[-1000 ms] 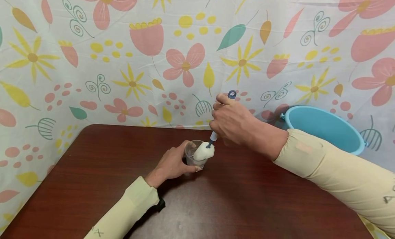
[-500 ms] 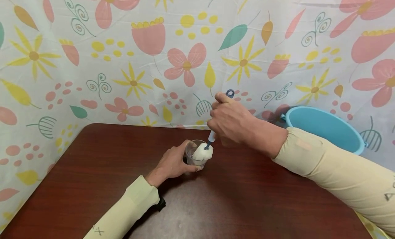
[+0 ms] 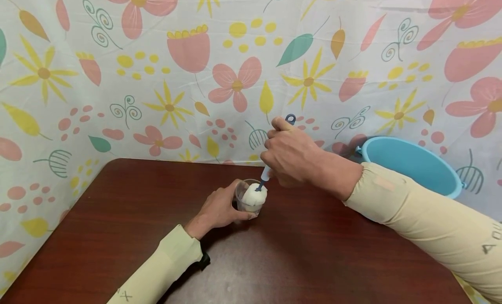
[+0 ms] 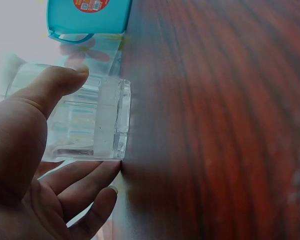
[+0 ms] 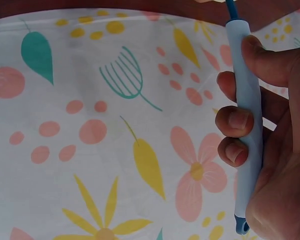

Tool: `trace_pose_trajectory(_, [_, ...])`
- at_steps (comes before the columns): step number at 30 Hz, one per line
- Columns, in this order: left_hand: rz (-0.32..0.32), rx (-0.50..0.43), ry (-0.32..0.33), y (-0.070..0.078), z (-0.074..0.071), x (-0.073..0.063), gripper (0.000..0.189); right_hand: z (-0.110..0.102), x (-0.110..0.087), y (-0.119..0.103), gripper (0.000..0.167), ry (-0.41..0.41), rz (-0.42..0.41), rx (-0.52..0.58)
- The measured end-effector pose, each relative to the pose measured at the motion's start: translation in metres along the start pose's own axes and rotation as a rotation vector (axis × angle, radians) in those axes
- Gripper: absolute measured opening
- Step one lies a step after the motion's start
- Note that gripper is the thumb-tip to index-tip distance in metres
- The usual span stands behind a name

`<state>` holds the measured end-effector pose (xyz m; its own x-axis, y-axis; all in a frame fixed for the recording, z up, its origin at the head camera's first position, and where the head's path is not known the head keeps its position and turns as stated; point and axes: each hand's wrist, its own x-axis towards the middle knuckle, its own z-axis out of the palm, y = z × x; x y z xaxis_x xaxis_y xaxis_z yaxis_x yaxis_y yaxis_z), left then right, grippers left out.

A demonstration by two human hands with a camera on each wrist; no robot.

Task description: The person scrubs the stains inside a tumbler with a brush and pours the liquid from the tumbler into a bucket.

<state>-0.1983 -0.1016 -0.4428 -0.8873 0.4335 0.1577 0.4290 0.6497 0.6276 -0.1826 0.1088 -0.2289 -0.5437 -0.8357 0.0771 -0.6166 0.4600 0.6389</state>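
Observation:
A clear glass (image 3: 249, 207) stands near the middle of the table, tilted slightly if at all. My left hand (image 3: 216, 209) holds it from the left, thumb on the near side and fingers beyond it; the left wrist view shows the glass (image 4: 85, 120) between thumb and fingers. Into its mouth goes the white sponge head (image 3: 254, 195) of a cup brush, partly hidden by the glass wall. My right hand (image 3: 293, 155) grips the brush's pale blue handle (image 5: 246, 90), fingers wrapped round it. A dark blue hanging loop (image 3: 290, 118) sticks out above the fist.
A light blue bucket (image 3: 409, 166) stands at the right, beyond my right forearm. The dark red-brown wooden table (image 3: 306, 260) spreads under both hands. Behind it hangs a white cloth (image 3: 188, 86) printed with flowers and leaves.
The sponge head has moved left and deeper into the glass, standing more upright. My right hand has shifted slightly left with the brush. The left hand and glass stay put.

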Motion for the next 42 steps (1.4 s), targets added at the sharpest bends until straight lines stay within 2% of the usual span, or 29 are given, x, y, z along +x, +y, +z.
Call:
trace_pose_trajectory(13, [-0.007,0.008,0.004,-0.002,0.002,-0.001,0.08,0.002,0.001,-0.005,0.048,0.061,0.013,0.011])
trace_pose_trajectory(20, [0.0,-0.009,0.014,-0.003,0.002,-0.002,0.081,0.003,0.004,-0.005,0.044,0.107,-0.001,0.003])
trace_pose_trajectory(33, [-0.005,-0.006,0.013,0.0,0.003,-0.001,0.083,0.001,0.013,-0.006,0.031,0.159,-0.052,-0.1])
trace_pose_trajectory(42, [0.007,-0.009,0.024,-0.001,0.003,0.001,0.088,0.001,0.018,-0.005,0.026,0.145,-0.036,-0.139])
